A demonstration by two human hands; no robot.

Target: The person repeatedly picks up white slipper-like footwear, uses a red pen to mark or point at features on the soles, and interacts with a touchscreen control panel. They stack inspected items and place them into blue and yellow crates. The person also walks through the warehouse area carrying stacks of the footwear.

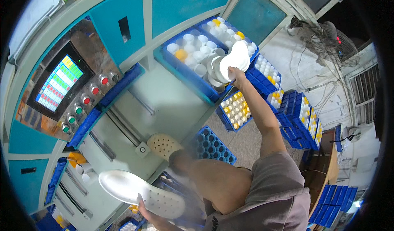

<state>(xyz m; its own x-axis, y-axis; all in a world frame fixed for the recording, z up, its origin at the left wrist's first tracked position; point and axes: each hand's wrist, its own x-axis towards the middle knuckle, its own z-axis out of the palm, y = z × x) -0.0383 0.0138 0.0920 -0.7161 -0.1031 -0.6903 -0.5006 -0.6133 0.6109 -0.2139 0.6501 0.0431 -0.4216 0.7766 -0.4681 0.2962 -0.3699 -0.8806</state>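
Observation:
My left hand (147,214) is closed on the near edge of a long white sole-shaped piece (135,190) with rows of small holes over its right part. It is held above the pale machine bed; most of that hand's fingers are hidden beneath it. My right arm is stretched far forward, and my right hand (236,76) grips several white rounded pieces (234,61), the top one waisted like a sole. They are over the corner of a blue crate (176,73) full of white and yellow cups (193,50). Glare hides their detail.
A control panel with a lit screen (60,83) and buttons (86,100) faces me at left. My foot, in a beige perforated clog (163,145), is at the bed's edge. Round-holed blue tray (211,145), stacked blue crates (295,112) and a fan (324,40) stand beyond.

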